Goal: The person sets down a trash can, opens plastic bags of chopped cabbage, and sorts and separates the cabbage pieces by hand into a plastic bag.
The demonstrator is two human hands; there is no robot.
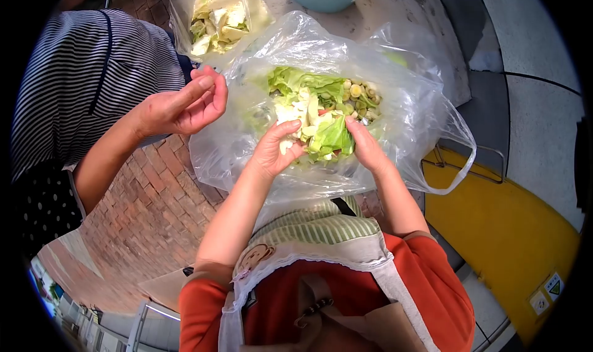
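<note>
- Head view: loose leafy pieces [326, 135], pale and green, are lying between the person's hands, over the mouth of a clear plastic bag [423, 120] — whether they are touching the pile below, I cannot tell.
- Left hand [272, 151]: thumb is bearing on pale leaf, fingers are cupping from below, partly hidden.
- Right hand [367, 147]: is holding the green edge in a narrow pinch.
- Handling, my judgement: a light, two-sided hold is suiting loose leaf; hard squeezing is risking bruises and shed scraps. Working low over the bag's middle is best for catching drops.
- Within the bag: round slices [357, 95] are sitting beyond the right hand.
- Handle loop [467, 178]: is hanging to the right — a possible snag for the forearm.
- Outward: a co-worker's hand [197, 108] is hovering at left, loosely curled, apart from the leaves; a second bag [259, 11] is standing farther off.
</note>
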